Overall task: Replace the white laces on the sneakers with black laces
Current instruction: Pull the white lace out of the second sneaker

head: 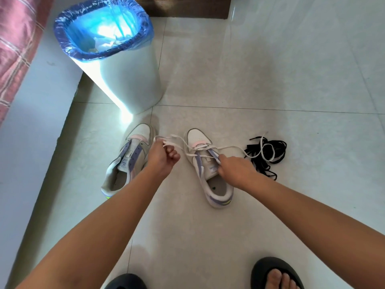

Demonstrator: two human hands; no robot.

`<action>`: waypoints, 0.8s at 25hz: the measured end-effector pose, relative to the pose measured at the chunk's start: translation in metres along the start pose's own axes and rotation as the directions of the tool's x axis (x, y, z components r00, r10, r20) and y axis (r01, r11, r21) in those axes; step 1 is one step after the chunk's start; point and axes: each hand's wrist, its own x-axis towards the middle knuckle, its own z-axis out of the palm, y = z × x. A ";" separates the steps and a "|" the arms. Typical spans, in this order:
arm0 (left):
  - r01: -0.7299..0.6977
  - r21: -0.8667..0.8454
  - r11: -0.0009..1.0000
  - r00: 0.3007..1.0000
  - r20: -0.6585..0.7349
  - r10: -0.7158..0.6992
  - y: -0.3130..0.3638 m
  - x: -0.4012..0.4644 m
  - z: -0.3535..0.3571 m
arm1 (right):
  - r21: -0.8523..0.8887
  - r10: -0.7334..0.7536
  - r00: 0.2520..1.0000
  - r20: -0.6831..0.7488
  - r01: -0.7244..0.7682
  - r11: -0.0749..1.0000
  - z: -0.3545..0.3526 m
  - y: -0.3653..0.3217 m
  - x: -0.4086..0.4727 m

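Two white sneakers with purple and pink trim stand on the tiled floor. The left sneaker point(125, 161) has bare eyelets with no lace. The right sneaker point(208, 174) still carries a white lace point(200, 147) through its front eyelets. My left hand point(161, 158) grips a bunch of that white lace, pulled out to the left of the shoe. My right hand point(233, 170) pinches the lace at the shoe's tongue. One loose end of the white lace trails right over a heap of black laces point(268, 155) on the floor.
A white bin point(129, 84) with a blue plastic liner stands just behind the left sneaker. A low ledge and pink cloth point(16, 44) run along the left. My feet in black slippers point(275, 274) are at the bottom edge. A wooden panel point(183, 7) is at the back.
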 end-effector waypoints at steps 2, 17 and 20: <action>0.053 0.007 0.999 0.997 0.056 -0.053 0.006 -0.002 -0.008 | -0.104 -0.018 0.999 -0.046 0.013 0.994 0.001 0.014 0.000; -0.282 0.870 -0.404 0.950 0.193 -0.247 0.016 -0.035 0.014 | -0.186 -0.041 0.997 -0.071 0.027 0.982 0.001 0.061 -0.006; -0.417 0.821 -0.389 0.867 0.488 0.102 -0.011 -0.027 0.043 | -0.242 -0.137 0.988 -0.075 0.115 0.963 0.007 0.052 -0.011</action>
